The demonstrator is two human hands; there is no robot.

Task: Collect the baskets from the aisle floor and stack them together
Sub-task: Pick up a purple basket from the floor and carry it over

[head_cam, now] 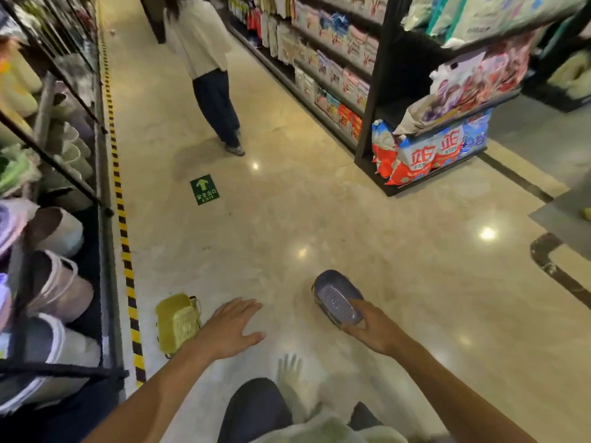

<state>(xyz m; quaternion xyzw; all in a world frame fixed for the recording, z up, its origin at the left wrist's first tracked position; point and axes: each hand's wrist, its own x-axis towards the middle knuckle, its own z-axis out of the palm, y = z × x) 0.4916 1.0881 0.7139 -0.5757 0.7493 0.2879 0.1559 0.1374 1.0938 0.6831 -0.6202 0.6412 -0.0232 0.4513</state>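
A purple plastic basket (335,295) with a perforated bottom is tilted above the shiny aisle floor. My right hand (367,327) grips its near rim. A yellow-green woven basket (176,321) lies on the floor by the left shelf edge. Just to its right, my left hand (233,327) hovers with the fingers spread and straight, holding nothing.
A shelf unit (54,282) with stacked baskets and bins runs along the left, edged by yellow-black floor tape (128,260). A person (211,75) stands ahead in the aisle. A dark shelf end (425,145) with detergent bags stands on the right. A green exit sticker (204,189) marks the floor.
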